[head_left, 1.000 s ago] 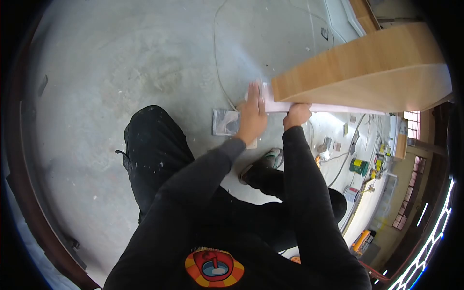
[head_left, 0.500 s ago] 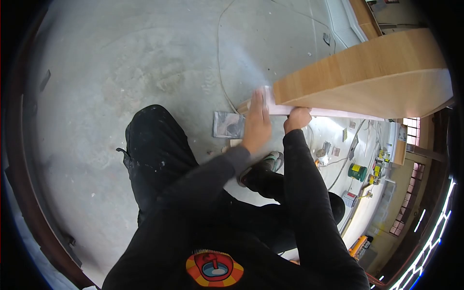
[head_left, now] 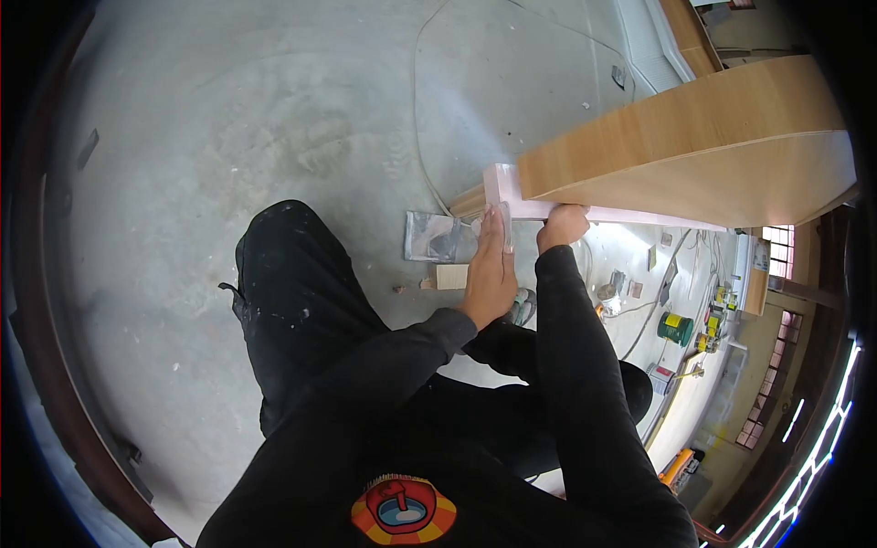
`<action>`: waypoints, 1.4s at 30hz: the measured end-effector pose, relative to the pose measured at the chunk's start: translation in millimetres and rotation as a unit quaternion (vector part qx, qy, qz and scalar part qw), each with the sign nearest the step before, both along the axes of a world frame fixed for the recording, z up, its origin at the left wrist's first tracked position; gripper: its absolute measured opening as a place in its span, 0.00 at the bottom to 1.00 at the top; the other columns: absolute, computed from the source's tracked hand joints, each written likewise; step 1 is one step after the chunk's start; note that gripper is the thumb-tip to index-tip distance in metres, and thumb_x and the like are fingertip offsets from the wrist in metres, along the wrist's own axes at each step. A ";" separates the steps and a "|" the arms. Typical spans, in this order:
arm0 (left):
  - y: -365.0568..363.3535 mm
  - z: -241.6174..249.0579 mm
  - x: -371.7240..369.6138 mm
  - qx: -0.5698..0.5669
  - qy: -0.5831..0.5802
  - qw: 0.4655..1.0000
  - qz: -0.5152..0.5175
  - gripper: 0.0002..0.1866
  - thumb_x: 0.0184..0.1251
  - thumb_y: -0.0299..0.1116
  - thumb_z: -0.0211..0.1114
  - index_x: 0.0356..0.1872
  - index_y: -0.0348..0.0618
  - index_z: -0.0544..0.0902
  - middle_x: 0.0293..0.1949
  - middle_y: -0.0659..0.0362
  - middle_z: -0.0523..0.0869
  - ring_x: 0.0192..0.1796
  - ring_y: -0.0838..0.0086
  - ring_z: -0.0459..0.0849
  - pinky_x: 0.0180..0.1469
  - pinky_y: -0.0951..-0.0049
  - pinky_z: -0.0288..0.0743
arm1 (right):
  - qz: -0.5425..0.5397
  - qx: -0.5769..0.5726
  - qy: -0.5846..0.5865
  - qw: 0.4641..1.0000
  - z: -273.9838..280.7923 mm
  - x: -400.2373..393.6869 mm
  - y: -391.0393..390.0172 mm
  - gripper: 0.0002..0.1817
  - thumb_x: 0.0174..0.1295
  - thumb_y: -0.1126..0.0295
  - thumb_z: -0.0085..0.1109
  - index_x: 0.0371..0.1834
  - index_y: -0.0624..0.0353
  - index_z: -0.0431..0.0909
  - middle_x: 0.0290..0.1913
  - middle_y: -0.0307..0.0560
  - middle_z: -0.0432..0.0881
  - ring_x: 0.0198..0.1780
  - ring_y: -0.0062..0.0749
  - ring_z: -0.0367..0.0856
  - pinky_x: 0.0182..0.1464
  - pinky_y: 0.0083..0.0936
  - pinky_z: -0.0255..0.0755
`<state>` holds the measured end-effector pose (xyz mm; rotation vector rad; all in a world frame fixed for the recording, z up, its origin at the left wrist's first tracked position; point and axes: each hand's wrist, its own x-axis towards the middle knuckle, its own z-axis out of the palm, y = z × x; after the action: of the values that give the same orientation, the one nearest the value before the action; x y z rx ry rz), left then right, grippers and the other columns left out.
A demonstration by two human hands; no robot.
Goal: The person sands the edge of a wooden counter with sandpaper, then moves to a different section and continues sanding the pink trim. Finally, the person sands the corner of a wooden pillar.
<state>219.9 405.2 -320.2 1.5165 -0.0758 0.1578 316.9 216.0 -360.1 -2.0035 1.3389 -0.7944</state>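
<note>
A pale pink board (head_left: pixel 504 184) lies under a large curved wooden panel (head_left: pixel 676 137). My left hand (head_left: pixel 491 279) has its fingers pressed together along a thin grey flat piece (head_left: pixel 507 224), which it holds against the near side of the board's left end. To the right, my right hand (head_left: pixel 564 226) is closed on the board's lower edge, just below the wooden panel; its fingertips are hidden.
On the floor are a grey flat packet (head_left: pixel 431 236), a small wood piece (head_left: pixel 450 277) and a long cable (head_left: pixel 414 110). Green cans (head_left: pixel 675 329) and more cables lie at the right. My bent knee (head_left: pixel 290 237) is at the left.
My left hand has moved down toward me with the thin piece, from the board's end face region to its near side, uncovering the pink corner. My right hand stays in place.
</note>
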 end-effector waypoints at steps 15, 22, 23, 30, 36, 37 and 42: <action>6.9 -15.7 -57.6 0.224 0.303 0.873 -0.311 0.32 0.62 0.23 0.58 0.70 0.29 0.64 0.46 0.36 0.84 0.51 0.44 0.84 0.55 0.49 0.77 | 0.028 -0.034 -0.033 0.998 -35.7 1.6 -34.4 0.28 0.74 0.54 0.46 0.47 0.77 0.77 0.43 0.58 0.84 0.41 0.45 0.84 0.34 0.39 0.77; 52.6 -6.5 56.3 0.229 0.108 0.955 -0.152 0.51 0.58 0.23 0.61 0.79 0.41 0.39 0.35 0.36 0.85 0.37 0.42 0.86 0.41 0.45 0.77 | -0.020 0.051 -0.057 0.997 -15.9 4.4 -20.2 0.29 0.73 0.52 0.47 0.45 0.78 0.78 0.42 0.59 0.84 0.36 0.44 0.82 0.31 0.40 0.73; 50.6 -2.9 52.2 0.228 0.109 0.955 -0.156 0.51 0.58 0.23 0.61 0.79 0.41 0.39 0.35 0.36 0.85 0.37 0.42 0.86 0.41 0.45 0.77 | -0.036 0.070 -0.072 0.994 -10.8 3.1 -15.9 0.30 0.73 0.52 0.47 0.44 0.78 0.78 0.42 0.59 0.84 0.36 0.44 0.82 0.32 0.40 0.73; 40.4 -33.0 -20.0 0.435 0.116 0.759 -0.470 0.40 0.58 0.27 0.59 0.74 0.31 0.58 0.42 0.36 0.85 0.42 0.42 0.87 0.43 0.49 0.81 | -0.019 0.054 -0.086 0.995 -4.5 2.6 -3.0 0.31 0.73 0.52 0.47 0.43 0.79 0.78 0.44 0.62 0.84 0.41 0.48 0.83 0.38 0.41 0.77; 74.4 -16.1 66.0 0.233 0.130 0.959 -0.091 0.14 0.61 0.26 0.59 0.48 0.43 0.84 0.44 0.44 0.88 0.42 0.46 0.87 0.45 0.52 0.81 | -0.073 0.093 -0.042 0.992 29.4 3.1 28.7 0.35 0.72 0.50 0.44 0.55 0.83 0.70 0.54 0.73 0.79 0.53 0.61 0.81 0.54 0.44 0.74; 79.6 -8.9 75.4 0.203 0.108 0.971 -0.059 0.16 0.63 0.22 0.55 0.50 0.44 0.83 0.46 0.45 0.87 0.46 0.46 0.86 0.48 0.53 0.80 | -0.083 0.094 -0.049 0.991 31.3 2.3 32.0 0.35 0.72 0.50 0.44 0.55 0.83 0.70 0.54 0.73 0.79 0.53 0.61 0.81 0.54 0.44 0.74; 84.3 8.3 102.5 0.221 -0.126 0.967 0.007 0.24 0.62 0.17 0.52 0.57 0.46 0.82 0.56 0.47 0.84 0.59 0.48 0.81 0.60 0.54 0.75 | -0.090 0.124 -0.090 0.984 38.5 4.1 39.4 0.35 0.73 0.50 0.42 0.58 0.83 0.66 0.57 0.75 0.77 0.58 0.60 0.78 0.58 0.42 0.72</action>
<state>322.4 489.5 -311.9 1.9354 -0.3215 0.3630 321.0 255.5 -321.6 -1.5982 1.4477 -0.8243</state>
